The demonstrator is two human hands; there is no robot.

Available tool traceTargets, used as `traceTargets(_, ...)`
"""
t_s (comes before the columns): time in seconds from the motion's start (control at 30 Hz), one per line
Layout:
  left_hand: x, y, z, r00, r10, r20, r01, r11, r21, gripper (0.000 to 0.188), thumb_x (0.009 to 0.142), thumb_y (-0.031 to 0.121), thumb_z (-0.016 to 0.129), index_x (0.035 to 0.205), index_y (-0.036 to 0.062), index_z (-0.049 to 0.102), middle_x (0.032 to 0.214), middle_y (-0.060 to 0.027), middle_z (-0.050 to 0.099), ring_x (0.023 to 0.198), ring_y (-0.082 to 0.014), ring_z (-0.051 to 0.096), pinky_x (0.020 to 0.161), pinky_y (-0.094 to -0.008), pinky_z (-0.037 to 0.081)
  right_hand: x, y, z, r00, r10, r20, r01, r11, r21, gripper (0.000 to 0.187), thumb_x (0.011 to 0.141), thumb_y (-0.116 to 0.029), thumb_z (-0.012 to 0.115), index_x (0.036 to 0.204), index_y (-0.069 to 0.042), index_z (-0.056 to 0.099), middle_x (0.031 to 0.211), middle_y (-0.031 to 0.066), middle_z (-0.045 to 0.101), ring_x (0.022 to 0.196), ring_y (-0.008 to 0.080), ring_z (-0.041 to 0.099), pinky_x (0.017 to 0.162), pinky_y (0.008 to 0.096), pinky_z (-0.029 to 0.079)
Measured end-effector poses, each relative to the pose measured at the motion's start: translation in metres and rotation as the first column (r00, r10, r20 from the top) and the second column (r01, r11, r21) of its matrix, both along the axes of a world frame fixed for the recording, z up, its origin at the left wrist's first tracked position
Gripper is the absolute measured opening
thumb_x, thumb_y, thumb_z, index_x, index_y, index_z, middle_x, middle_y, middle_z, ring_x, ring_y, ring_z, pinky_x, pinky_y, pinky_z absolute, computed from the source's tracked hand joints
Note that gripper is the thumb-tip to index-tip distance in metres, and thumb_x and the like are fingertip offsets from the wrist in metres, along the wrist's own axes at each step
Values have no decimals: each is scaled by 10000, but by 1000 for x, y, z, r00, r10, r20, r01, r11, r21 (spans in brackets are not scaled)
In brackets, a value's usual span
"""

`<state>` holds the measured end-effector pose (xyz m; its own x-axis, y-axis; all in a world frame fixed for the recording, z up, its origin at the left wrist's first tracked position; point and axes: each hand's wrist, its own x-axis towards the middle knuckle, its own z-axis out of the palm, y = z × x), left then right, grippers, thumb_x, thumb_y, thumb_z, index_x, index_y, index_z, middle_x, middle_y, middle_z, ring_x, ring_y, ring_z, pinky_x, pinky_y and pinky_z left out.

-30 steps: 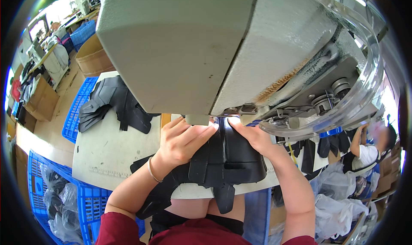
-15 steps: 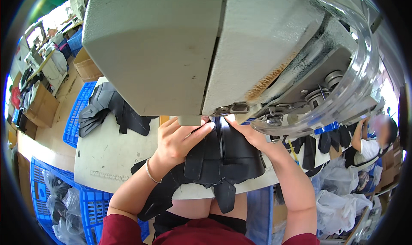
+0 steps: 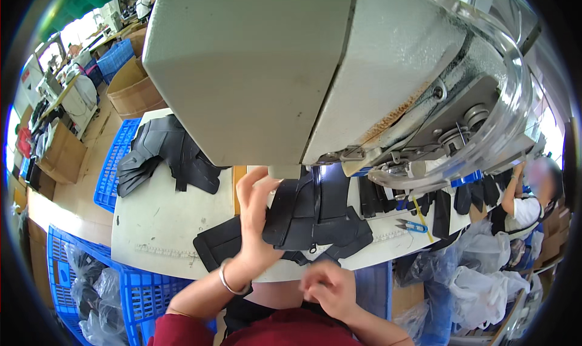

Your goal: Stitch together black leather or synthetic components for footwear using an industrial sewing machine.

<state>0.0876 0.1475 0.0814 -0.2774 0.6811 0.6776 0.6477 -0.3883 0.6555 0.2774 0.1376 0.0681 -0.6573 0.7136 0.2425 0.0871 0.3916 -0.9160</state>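
A black sewn fabric piece with a zipper down its middle lies under the pale sewing machine head. The zipper pull hangs at its near end. Along the piece's left edge stands my left hand, fingers stretched upward and apart, touching the fabric's side. My right hand is off the piece, just in front of its near edge and above my lap. Its fingers are bent and smeared by motion, so I cannot make out whether they hold anything.
More black pieces lie stacked on the table's left. Blue thread snips and black strips lie right. Blue crates stand left, plastic bags right. A person sits far right.
My right hand has left the fabric beside the machine and come back toward my body. The piece has been drawn slightly nearer, and its zipper pull now shows. My left hand has turned more upright.
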Motion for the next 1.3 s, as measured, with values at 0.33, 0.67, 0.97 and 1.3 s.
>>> traceTargets(0.33,45,-5,-10,874,47,484,77,969,-233,140,868,43,699,973,-3,618,819,-3,588,715,-72,534,610,-259,469,-12,36,-16,909,-326,-259,359,929,90,139,904,-74,598,1011,-12,661,956,58,657,850,178,615,744,301,472)
traceTargets(0.67,44,-10,-31,701,73,709,-47,997,-57,341,840,-18,661,1167,0,566,923,-33,585,880,-162,598,774,-267,539,-21,42,-20,909,-348,-229,296,926,-234,182,918,-91,631,1049,31,662,877,49,662,741,112,605,656,272,492)
traceTargets(0.97,-7,-17,-36,832,181,-525,10,940,340,371,651,33,674,1011,93,743,1079,-57,656,1016,-253,619,779,-342,554,-22,36,-16,884,-380,-272,209,842,-497,152,930,-95,624,1017,21,666,820,47,646,678,100,592,579,244,470)
traceTargets(1.3,-38,31,-13,820,152,-552,135,886,444,314,624,51,678,932,16,726,1012,-91,680,927,-247,670,733,-323,565,-25,31,-12,871,-386,-303,127,773,-621,66,923,-60,591,944,-14,633,817,53,607,615,120,561,534,254,458)
